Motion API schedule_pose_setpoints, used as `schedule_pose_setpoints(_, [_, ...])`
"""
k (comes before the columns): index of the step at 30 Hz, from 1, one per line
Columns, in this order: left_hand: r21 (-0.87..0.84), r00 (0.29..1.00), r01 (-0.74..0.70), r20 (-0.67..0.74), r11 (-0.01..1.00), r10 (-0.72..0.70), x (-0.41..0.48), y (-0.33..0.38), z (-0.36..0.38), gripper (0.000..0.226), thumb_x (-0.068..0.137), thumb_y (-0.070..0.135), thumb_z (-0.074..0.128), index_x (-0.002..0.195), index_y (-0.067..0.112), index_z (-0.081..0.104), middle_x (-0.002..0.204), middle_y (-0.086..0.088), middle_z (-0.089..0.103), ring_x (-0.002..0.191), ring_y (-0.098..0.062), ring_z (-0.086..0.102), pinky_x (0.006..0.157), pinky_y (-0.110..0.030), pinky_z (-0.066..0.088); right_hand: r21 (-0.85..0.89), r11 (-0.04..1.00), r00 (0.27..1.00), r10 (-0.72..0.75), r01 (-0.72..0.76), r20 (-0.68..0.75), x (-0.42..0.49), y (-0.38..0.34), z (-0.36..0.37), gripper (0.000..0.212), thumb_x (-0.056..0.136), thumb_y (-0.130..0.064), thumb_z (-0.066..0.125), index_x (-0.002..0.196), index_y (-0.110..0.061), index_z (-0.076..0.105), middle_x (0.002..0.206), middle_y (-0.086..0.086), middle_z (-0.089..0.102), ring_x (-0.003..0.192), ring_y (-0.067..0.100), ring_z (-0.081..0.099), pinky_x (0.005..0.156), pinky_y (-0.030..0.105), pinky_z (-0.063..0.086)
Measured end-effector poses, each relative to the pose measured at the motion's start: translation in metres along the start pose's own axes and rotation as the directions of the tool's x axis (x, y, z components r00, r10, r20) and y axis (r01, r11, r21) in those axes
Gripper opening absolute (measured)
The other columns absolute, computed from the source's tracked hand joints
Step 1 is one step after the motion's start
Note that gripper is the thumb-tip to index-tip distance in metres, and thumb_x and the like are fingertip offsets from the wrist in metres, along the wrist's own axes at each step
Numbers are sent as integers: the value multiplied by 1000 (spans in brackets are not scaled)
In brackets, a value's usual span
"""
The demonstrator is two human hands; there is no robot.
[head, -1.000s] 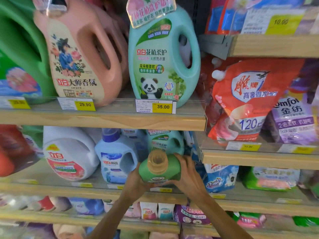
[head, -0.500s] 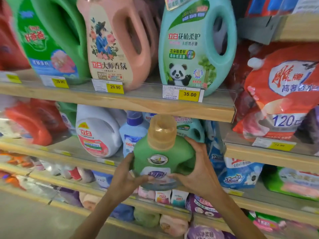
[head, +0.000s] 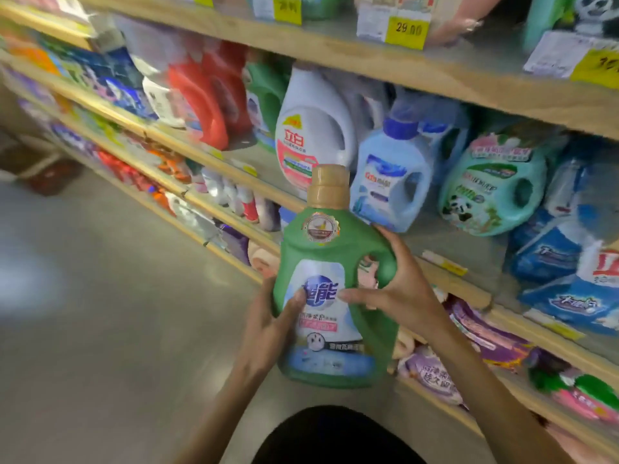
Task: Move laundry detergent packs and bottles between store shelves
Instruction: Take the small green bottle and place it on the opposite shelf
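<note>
I log one green detergent bottle (head: pixel 335 249): tan cap on, white-and-blue front label, round seal below the neck. Near upright, label toward me. Clear of the shelf, in front of and below the pale blue bottle (head: pixel 392 185), gripped from both sides by left hand (head: pixel 268 323) and right hand (head: pixel 402 293).

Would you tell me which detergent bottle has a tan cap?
The green bottle gripped by left hand and right hand; the pale blue bottle behind has a dark blue cap.
</note>
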State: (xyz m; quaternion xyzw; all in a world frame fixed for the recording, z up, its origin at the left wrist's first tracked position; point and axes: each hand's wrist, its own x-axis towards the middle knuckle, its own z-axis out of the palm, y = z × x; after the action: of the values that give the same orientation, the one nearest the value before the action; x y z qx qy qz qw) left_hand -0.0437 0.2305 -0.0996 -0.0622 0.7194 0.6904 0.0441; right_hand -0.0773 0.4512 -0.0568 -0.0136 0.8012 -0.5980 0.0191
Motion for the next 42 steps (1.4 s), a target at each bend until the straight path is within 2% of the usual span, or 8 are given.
schedule_pose_setpoints(3, [18,996,54,-70,998,-53,-20,-6,-31,47,82,54,67,114,19,63,105,-1,77,94,-19,75,81,-41,60,1,999,999,40,-40,35,-7,-7,37,117,40,-40,99,142,-32,42,130,-12,62,121,6,60,106,41,47])
schedule_pose_setpoints(7, [53,986,111,-128,992,-103,-45,-9,-69,41,82,53,66,105,19,66,95,4,79,83,-13,76,69,-27,57,28,996,992,82,-85,99,-21,-14,78,108,50,-19,99,142,-27,43,125,-15,65,114,1,62,105,36,48])
schedule_pose_setpoints(10, [74,975,162,-164,984,-148,-64,-16,-101,52,75,64,65,103,20,67,94,2,79,85,-17,76,77,-40,60,45,992,984,109,-117,144,-32,-13,111,114,47,-26,100,143,-34,39,130,-13,63,118,4,61,106,41,47])
schedule_pose_setpoints(14, [99,962,210,-201,973,-187,-89,-19,-139,43,81,58,65,104,23,68,94,6,79,84,-13,76,77,-37,59,47,991,967,115,-129,228,-42,-20,151,123,41,-40,100,144,-44,33,137,-14,58,123,8,59,107,44,45])
schedule_pose_setpoints(20, [93,928,278,-285,956,-241,-103,-21,-187,52,70,70,65,101,28,67,91,8,79,82,-13,77,84,-46,59,47,992,946,94,-114,312,-36,-31,203,114,40,-34,98,138,-36,40,124,-24,62,113,0,63,101,32,50])
schedule_pose_setpoints(23, [103,917,296,-310,950,-252,-97,-22,-206,53,69,71,66,99,28,67,90,7,79,80,-14,77,83,-50,60,38,991,939,110,-129,325,-24,-34,222,111,38,-38,98,135,-34,44,121,-18,66,110,6,66,100,39,52])
schedule_pose_setpoints(32, [221,945,268,-251,938,-211,-22,-10,-244,45,75,66,65,94,25,65,80,11,78,70,-6,74,64,-31,57,-63,985,945,173,-161,279,39,-45,244,108,35,-50,98,128,-45,42,122,-13,66,113,10,64,100,45,50])
schedule_pose_setpoints(42, [278,954,298,-127,913,-273,120,11,-298,61,65,78,69,101,29,62,85,7,79,74,-8,76,74,-40,62,-76,980,944,200,-186,261,166,-65,276,99,46,-34,98,127,-44,44,115,-16,67,105,4,65,92,34,53])
